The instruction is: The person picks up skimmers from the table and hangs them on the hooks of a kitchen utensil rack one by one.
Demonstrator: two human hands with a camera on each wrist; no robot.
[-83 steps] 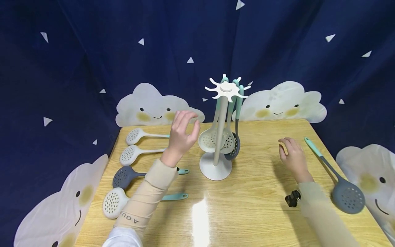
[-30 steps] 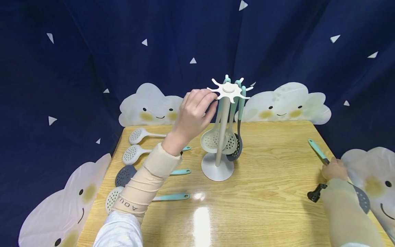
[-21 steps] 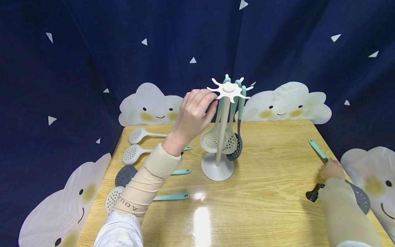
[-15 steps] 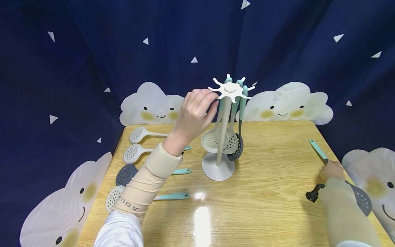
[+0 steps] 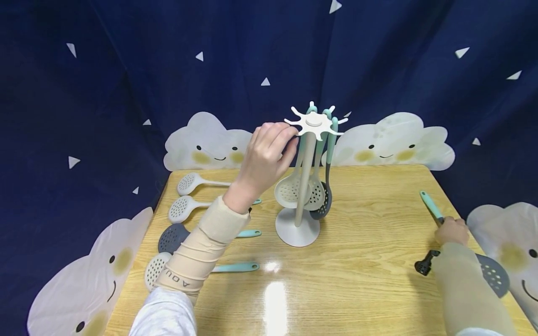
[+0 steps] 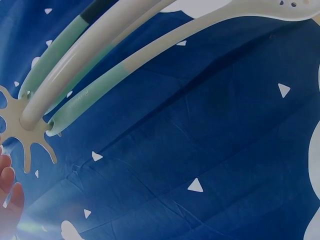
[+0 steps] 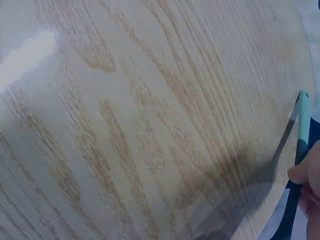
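Observation:
In the head view, my left hand (image 5: 265, 154) is raised at the near left side of the white utensil stand (image 5: 314, 120). Its curled fingers and thumb pinch one of the hooks at the top; in the left wrist view its fingertips (image 6: 7, 175) show at the hooked disc (image 6: 30, 125). Three utensils hang from the far and right hooks, among them a cream slotted ladle (image 5: 287, 191) and a dark grey skimmer (image 5: 323, 205). At the table's right side my right hand (image 5: 453, 231) grips a slotted turner (image 5: 493, 275) by its dark shaft, mint handle pointing away. My forearm hides part of it.
On the left of the wooden table (image 5: 357, 289) lie several mint-handled utensils: two pale skimmers (image 5: 180, 208) at the back, a dark grey one (image 5: 172, 238), and a white one (image 5: 155, 270) in front. My left forearm crosses over them. A dark blue curtain (image 5: 235, 56) hangs behind.
My left hand has moved right and up to the stand's hook. My right hand has gone right, taken hold of the slotted turner's shaft and, most recently, shifted it slightly.

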